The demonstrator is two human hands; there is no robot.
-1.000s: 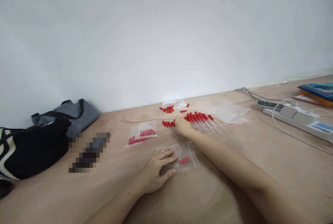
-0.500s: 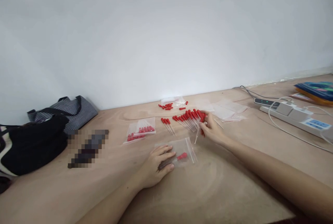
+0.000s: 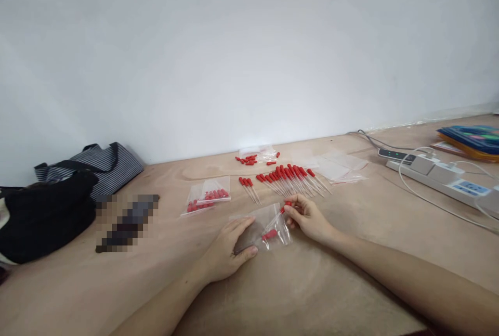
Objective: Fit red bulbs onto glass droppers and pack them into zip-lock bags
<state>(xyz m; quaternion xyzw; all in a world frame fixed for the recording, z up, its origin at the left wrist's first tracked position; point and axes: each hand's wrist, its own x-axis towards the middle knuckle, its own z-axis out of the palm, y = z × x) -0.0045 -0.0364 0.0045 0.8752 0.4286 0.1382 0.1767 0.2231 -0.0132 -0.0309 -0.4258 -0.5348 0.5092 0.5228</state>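
My left hand lies over the left end of a clear zip bag, fingers stretched out and thumb apart, touching the plastic. Inside the bag is a dropper with a red rubber bulb; its far end is hidden near my left hand. My right hand pinches another dropper by its red bulb. The thin tube of that one slants down-left into the bag's mouth. Behind my hands, a row of several red-bulbed droppers lies on the table, with a smaller group of droppers to its left.
Filled bags of red-bulbed pieces lie left of centre. Loose red bulbs and flat clear bags are farther back. A power strip with cables stands at right; a striped bag and black cloth item at left.
My right hand has moved left and down from the row of droppers, bringing one dropper to the bag's mouth, its tube now inside. My left hand has stayed on the bag.
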